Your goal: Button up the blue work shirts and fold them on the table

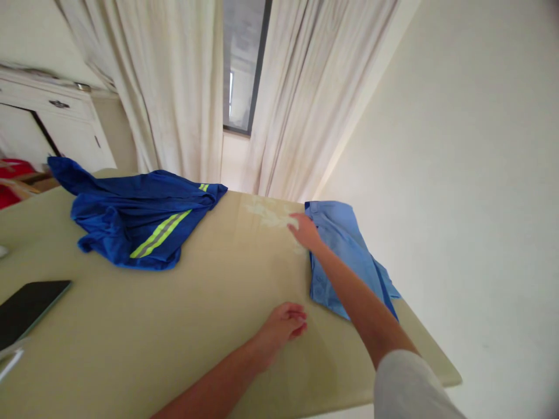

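Observation:
My right hand [305,230] reaches to the far left corner of a folded light blue garment [338,233] on the right side of the table. Its thumb and fingers are apart over the tabletop, and the back of the hand overlaps the cloth's edge. Whether it touches the cloth I cannot tell. My left hand [282,326] is nearer to me, just left of the garment, with fingers loosely curled in and nothing visible in them. To the far left lies a crumpled dark blue work garment [126,203] with yellow and grey reflective strips.
The beige-covered table [218,291] has a pale floral pattern near its far edge. A black phone [32,308] and a white object [11,366] lie at left. Curtains [183,87] hang behind, a white cabinet [65,116] stands at back left, and a wall [458,174] borders the right.

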Demonstrator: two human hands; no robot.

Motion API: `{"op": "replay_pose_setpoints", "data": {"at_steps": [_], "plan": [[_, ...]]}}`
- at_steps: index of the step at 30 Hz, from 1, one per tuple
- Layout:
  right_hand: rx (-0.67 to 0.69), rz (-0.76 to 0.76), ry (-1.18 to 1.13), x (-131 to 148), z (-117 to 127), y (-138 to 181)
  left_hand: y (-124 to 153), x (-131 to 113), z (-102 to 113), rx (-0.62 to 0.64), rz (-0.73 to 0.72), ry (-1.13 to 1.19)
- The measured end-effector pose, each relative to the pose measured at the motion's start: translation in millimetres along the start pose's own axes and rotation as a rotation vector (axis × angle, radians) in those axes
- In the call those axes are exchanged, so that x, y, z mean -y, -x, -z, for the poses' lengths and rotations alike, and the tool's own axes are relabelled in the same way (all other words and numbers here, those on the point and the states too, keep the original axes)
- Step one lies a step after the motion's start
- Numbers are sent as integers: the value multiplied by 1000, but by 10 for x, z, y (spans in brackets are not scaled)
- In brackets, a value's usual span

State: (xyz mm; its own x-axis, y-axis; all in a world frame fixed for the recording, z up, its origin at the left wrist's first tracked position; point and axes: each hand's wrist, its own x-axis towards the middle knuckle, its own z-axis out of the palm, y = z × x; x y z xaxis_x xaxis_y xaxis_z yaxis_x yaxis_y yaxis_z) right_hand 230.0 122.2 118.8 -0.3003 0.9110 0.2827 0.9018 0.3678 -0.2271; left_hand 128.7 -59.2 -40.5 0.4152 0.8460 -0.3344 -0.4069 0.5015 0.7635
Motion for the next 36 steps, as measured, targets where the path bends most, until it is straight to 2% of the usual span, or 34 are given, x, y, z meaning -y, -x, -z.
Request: {"op": "replay_pose_setpoints", "data": {"at_steps": [1,3,4,5,7,8,9,11,14,18,24,32,34,36], "plan": [[70,37,-27,121,-361,223,89,-183,268,-9,-46,-134],[210,160,-104,278,-942,673,279,-670,841,-181,-222,-549],[191,183,-143,317,-1144,869,370,-933,1124,-325,-331,-789],[157,174,-172,331,-1284,1027,453,-1178,1390,-529,-402,-1015],[126,163,-223,312,-1408,1216,587,-1546,1835,-936,-455,-1356],[119,157,-242,290,-1415,1251,636,-1655,2002,-1079,-411,-1461],[120,155,-256,267,-1402,1258,673,-1719,2128,-1177,-355,-1536],[119,149,-272,235,-1360,1227,716,-1754,2268,-1228,-241,-1632],[115,137,-279,233,-1329,1182,737,-1737,2284,-1161,-195,-1715],[110,137,-280,245,-1340,1184,738,-1732,2163,-1023,-225,-1773],[37,91,-376,195,-1352,1174,688,-1523,1792,-600,-316,-1811],[-25,243,-372,251,-1236,1225,825,-1272,1153,-16,-529,-1333],[-73,217,-328,251,-1224,1225,865,-1265,1106,127,-517,-1174],[-149,130,-270,237,-1223,1214,888,-1313,1151,128,-484,-994]]}}
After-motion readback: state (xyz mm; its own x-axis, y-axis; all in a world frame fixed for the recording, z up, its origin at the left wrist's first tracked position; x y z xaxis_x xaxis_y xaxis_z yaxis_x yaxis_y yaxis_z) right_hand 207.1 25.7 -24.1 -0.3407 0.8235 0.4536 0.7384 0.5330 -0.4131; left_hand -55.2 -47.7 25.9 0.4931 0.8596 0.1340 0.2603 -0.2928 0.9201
